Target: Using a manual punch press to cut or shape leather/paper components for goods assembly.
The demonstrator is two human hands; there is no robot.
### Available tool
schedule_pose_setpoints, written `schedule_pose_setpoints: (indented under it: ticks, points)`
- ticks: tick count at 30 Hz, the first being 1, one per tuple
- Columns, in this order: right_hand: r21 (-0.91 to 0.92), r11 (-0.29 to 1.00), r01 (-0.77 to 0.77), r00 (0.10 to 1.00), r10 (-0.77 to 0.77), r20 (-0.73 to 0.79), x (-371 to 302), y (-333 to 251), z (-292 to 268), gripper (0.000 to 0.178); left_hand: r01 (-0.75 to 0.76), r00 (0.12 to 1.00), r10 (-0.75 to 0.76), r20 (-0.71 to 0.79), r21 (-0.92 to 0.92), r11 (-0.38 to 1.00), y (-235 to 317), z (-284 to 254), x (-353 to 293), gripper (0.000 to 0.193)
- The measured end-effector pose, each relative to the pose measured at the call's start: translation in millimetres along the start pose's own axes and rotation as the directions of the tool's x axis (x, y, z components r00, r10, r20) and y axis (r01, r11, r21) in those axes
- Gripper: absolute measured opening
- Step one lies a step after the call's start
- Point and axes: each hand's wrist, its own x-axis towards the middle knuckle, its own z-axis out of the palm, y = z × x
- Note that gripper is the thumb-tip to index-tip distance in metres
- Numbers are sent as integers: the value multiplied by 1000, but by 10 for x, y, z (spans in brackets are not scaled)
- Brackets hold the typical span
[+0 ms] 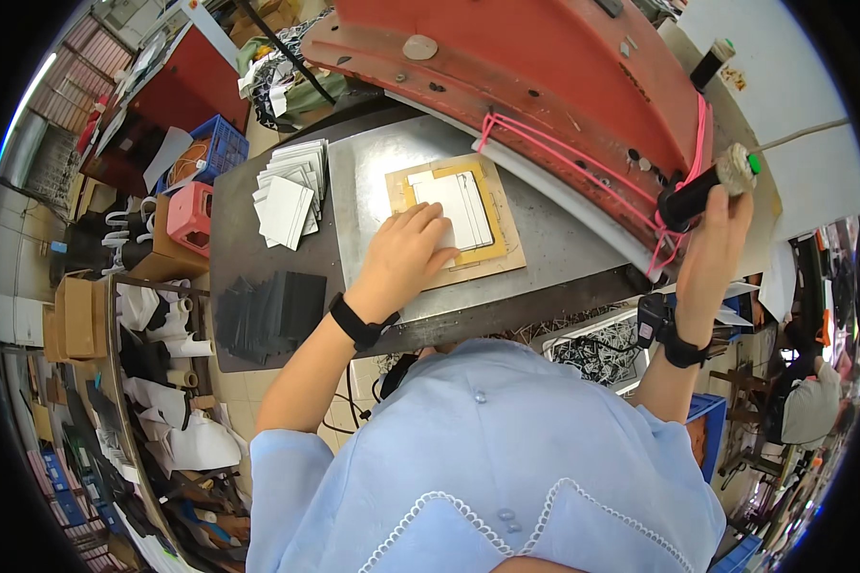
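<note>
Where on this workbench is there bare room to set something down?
Bare grey metal plate lies right of the tan cutting board, up to the red press head. A narrow bare strip runs between that board and the fanned white cards. Crowded: the bench's left side, with white cards above black sheets; the left hand covers the board's near corner.

Brown cardboard boxes (78,317) stand stacked at the left edge beside the shelf. More brown cartons (268,13) sit at the top, behind the red machine. Their labels are too small to tell.
</note>
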Motion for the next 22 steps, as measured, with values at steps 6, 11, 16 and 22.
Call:
schedule_pose_setpoints:
  ticks: [6, 11, 16, 22]
  points:
    - [-193, 970, 146, 888, -42, 458, -503, -12, 547, 36, -57, 998, 58, -6, 102, 993, -2, 63, -11, 33]
    - [-15, 850, 526, 537, -318, 781, -955, 450, 1282, 40, 83, 993, -103, -59, -276, 958, -92, 10, -23, 31]
    - [-28, 811, 584, 444, -291, 847, -916, 580, 1423, 38, 287, 921, -386, -55, -575, 766, -145, -13, -218, 31]
    - [-40, 584, 811, 266, -306, 914, -900, 557, 1457, 40, 417, 890, -443, 110, -591, 691, -279, -104, -330, 32]
